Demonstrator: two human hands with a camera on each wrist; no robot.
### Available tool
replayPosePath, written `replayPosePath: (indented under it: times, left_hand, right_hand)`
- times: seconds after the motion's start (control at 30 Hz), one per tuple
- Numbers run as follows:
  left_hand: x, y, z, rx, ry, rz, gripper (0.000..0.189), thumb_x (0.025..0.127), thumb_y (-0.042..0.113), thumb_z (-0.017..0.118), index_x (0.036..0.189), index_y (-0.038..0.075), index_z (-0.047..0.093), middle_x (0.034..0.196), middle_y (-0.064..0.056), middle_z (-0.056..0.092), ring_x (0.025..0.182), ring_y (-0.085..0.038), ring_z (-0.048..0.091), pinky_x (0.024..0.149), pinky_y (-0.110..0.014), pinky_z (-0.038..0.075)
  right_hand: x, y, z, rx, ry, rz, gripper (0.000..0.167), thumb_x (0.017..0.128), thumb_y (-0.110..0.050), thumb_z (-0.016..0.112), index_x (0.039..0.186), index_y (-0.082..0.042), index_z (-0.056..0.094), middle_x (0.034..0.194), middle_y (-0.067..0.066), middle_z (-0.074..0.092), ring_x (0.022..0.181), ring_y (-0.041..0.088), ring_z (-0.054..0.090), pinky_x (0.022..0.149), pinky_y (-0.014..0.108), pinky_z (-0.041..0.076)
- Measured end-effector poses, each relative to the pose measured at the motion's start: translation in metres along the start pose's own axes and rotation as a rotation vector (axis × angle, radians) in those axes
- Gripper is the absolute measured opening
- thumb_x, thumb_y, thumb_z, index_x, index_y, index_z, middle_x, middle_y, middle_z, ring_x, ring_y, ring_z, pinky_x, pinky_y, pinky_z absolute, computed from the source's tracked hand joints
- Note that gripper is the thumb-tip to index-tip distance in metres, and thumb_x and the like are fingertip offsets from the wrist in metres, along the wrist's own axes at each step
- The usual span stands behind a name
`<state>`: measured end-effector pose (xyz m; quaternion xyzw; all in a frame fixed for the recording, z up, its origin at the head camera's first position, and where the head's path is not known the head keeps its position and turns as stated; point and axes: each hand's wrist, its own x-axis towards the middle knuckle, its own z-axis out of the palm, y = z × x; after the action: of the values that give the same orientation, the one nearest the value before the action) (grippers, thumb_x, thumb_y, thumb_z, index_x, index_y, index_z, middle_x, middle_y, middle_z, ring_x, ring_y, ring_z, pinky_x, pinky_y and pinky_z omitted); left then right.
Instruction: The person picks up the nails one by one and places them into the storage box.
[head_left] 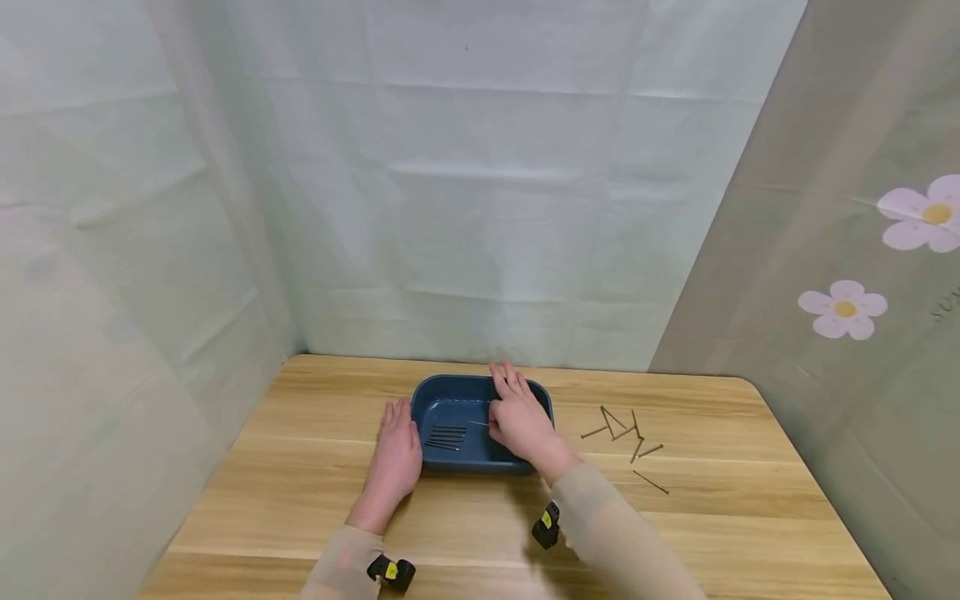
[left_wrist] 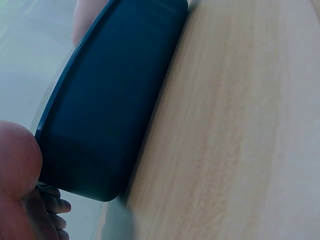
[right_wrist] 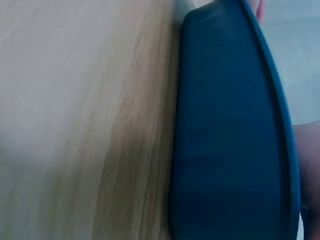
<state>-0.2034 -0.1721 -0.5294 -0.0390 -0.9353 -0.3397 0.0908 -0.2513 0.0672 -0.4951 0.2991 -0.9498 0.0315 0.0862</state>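
A dark blue rectangular tray [head_left: 476, 467] stands on the wooden table. Several nails [head_left: 446, 435] lie side by side in its left half. My left hand [head_left: 397, 450] rests against the tray's left side with fingers straight; in the left wrist view its thumb [left_wrist: 19, 160] is at the tray's rim. Over the tray's right half, my right hand [head_left: 521, 423] pinches a thin nail [head_left: 478, 423] between thumb and index finger, other fingers extended. The nail points left, towards the row. In the right wrist view the tray's outer wall [right_wrist: 227, 130] hides the fingertips.
Right of the tray, several loose nails [head_left: 636, 432] lie scattered on the table [head_left: 720, 500], one [head_left: 651, 482] apart and nearer the front. Pale cloth [head_left: 480, 208] hangs behind the table, with a flower-printed part [head_left: 843, 309] on the right.
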Motion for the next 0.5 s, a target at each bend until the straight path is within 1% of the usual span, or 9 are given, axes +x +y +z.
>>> replayPosePath:
  times: [0.13,0.27,0.37,0.5]
  left_hand:
    - [0.0,0.0,-0.001,0.01,0.001,0.002,0.05,0.113,0.005,0.037,0.155,-0.022,0.033,0.163,-0.038,0.033,0.156,-0.056,0.019,0.127,-0.064,0.019]
    - [0.002,-0.001,-0.002,0.012,0.016,0.012,0.05,0.113,0.005,0.038,0.155,-0.021,0.034,0.163,-0.038,0.034,0.156,-0.056,0.02,0.127,-0.065,0.019]
    - [0.001,-0.001,-0.002,0.01,0.018,0.015,0.05,0.113,0.005,0.039,0.155,-0.021,0.034,0.163,-0.038,0.035,0.156,-0.056,0.021,0.127,-0.065,0.02]
    - [-0.001,-0.001,0.0,0.008,0.012,0.015,0.05,0.112,0.005,0.039,0.155,-0.021,0.034,0.162,-0.038,0.035,0.156,-0.056,0.021,0.127,-0.064,0.021]
  right_hand:
    - [0.011,-0.005,0.003,-0.03,0.019,-0.033,0.018,0.091,-0.016,0.082,0.075,-0.018,0.074,0.171,0.024,0.032,0.161,0.045,0.02,0.129,0.052,0.025]
    - [0.024,-0.012,0.006,-0.086,0.021,-0.047,0.015,0.093,-0.02,0.081,0.078,-0.019,0.077,0.171,0.021,0.033,0.161,0.042,0.022,0.13,0.049,0.025]
    - [0.03,-0.018,0.01,-0.125,-0.002,-0.043,0.015,0.096,-0.023,0.079,0.082,-0.019,0.078,0.173,0.018,0.031,0.162,0.04,0.018,0.131,0.047,0.022]
    - [0.034,-0.023,0.016,-0.142,-0.039,-0.027,0.017,0.098,-0.025,0.076,0.083,-0.017,0.078,0.175,0.016,0.026,0.164,0.038,0.012,0.132,0.047,0.019]
